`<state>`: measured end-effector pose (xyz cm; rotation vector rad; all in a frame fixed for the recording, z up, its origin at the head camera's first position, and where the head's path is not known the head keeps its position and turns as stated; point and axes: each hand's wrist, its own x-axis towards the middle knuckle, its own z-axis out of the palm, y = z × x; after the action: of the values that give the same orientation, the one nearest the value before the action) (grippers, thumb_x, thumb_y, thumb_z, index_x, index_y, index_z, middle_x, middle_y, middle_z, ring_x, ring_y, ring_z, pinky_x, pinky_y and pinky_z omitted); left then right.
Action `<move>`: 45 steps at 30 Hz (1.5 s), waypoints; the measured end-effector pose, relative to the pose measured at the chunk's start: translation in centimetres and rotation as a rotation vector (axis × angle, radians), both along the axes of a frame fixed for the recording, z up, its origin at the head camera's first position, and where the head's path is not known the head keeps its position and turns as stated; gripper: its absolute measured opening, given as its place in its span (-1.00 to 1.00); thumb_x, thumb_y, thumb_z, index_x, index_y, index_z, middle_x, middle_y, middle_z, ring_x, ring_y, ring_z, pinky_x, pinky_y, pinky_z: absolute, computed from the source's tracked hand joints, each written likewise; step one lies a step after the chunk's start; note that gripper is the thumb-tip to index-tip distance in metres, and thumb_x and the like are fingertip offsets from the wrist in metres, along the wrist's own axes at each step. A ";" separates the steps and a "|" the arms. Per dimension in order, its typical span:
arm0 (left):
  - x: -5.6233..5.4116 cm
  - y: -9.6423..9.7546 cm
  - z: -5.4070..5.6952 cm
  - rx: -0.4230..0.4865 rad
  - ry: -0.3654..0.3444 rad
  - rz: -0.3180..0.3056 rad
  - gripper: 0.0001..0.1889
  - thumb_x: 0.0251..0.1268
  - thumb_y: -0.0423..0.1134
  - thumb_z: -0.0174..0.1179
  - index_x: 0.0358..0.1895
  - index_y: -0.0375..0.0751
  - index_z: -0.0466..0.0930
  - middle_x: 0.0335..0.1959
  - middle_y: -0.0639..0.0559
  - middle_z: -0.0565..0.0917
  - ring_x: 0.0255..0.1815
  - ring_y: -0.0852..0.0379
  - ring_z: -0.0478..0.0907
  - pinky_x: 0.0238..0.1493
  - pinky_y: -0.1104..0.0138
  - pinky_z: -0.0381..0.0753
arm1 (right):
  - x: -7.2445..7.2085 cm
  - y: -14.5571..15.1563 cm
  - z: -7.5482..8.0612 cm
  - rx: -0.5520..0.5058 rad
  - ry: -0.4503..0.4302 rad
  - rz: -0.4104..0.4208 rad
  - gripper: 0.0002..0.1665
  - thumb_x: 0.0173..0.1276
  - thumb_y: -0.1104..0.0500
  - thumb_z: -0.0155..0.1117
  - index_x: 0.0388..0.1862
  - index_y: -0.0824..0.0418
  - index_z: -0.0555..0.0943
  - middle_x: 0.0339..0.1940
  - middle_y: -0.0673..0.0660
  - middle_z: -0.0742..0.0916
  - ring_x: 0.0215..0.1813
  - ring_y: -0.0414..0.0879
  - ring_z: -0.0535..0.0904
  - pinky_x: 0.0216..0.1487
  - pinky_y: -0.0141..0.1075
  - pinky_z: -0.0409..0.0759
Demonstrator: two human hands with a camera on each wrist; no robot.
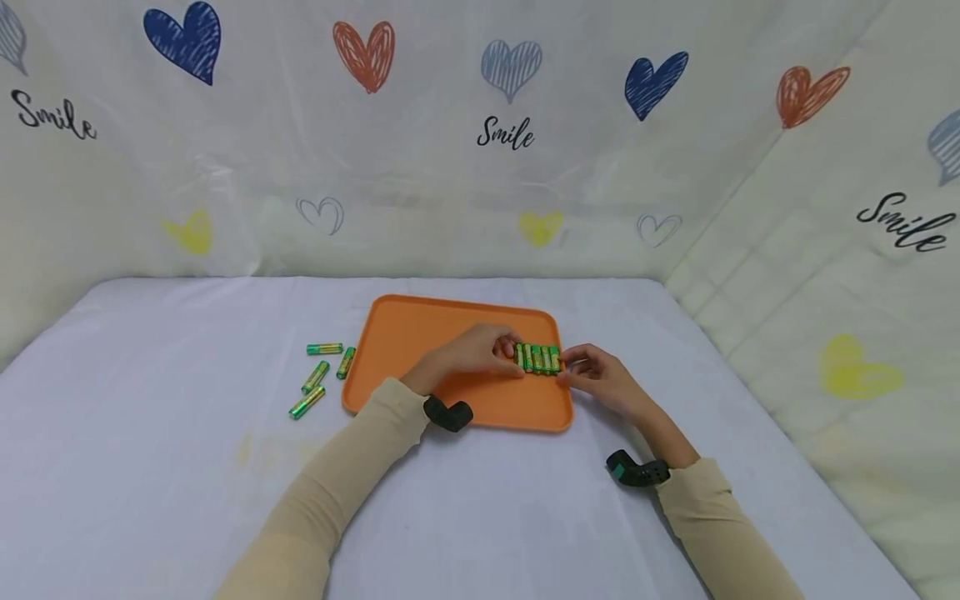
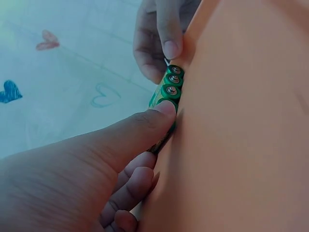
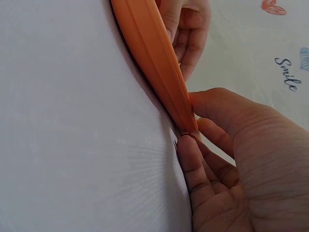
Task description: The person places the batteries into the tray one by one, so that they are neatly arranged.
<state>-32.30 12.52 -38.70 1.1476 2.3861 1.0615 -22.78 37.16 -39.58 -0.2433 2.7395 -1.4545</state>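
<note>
Several green and gold batteries (image 1: 537, 358) lie side by side in a row on the orange tray (image 1: 420, 321), close to its right rim. At the left end of the row is my left hand (image 1: 480, 348); its thumb presses on a battery's button end, and its index finger is hidden behind the row. My right hand (image 1: 602, 379) reaches over the tray's right rim, thumb and index finger around the row's other end. In the left wrist view, the nearest batteries (image 2: 172, 90) show their metal buttons. The rim covers the right hand's fingertips in the right wrist view.
Several loose batteries (image 1: 315, 377) lie on the white cloth left of the tray, one close beside its rim. Behind the table hangs a pale sheet (image 1: 420, 167) printed with hearts and words. Each wrist carries a black strap-on device (image 1: 448, 414).
</note>
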 end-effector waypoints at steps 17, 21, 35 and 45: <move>-0.1 0.1 -0.2 -0.004 -0.045 0.001 -0.25 0.11 -0.06 0.45 0.35 -0.17 0.32 -0.19 0.02 0.56 -0.25 0.15 0.50 -0.19 0.44 0.49 | 0.0 -0.1 0.2 0.018 -0.004 0.002 -0.55 0.36 0.17 0.32 0.12 0.38 0.49 -0.06 0.27 0.62 -0.15 -0.12 0.52 -0.14 -0.45 0.51; -0.1 -0.2 -0.3 0.009 -0.061 -0.005 -0.25 0.12 -0.07 0.44 0.35 -0.18 0.30 -0.18 0.03 0.55 -0.21 0.15 0.50 -0.15 0.43 0.49 | -0.1 -0.1 0.1 0.013 0.000 0.003 -0.57 0.36 0.19 0.33 0.12 0.38 0.50 -0.05 0.26 0.62 -0.16 -0.13 0.53 -0.14 -0.45 0.51; 0.2 -1.4 0.3 0.006 -0.098 -0.009 -0.29 0.18 -0.14 0.41 0.35 -0.24 0.29 -0.13 -0.02 0.56 -0.13 0.12 0.51 -0.12 0.43 0.51 | -0.2 -0.1 0.1 0.026 -0.008 0.007 -0.53 0.34 0.17 0.35 0.13 0.37 0.49 -0.06 0.26 0.61 -0.15 -0.07 0.52 -0.17 -0.43 0.51; 1.1 -2.6 1.0 -0.057 -0.074 -0.033 -0.36 0.23 -0.22 0.37 0.33 -0.26 0.31 -0.16 -0.03 0.55 -0.11 0.12 0.51 -0.07 0.44 0.51 | 0.0 -0.2 0.5 0.046 -0.016 -0.007 -0.48 0.33 0.11 0.36 0.15 0.36 0.48 -0.05 0.25 0.61 -0.12 -0.03 0.51 -0.16 -0.44 0.50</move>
<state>-31.19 9.96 -37.65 1.1055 2.3172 1.0015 -22.75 36.99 -39.05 -0.2196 2.7600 -1.3868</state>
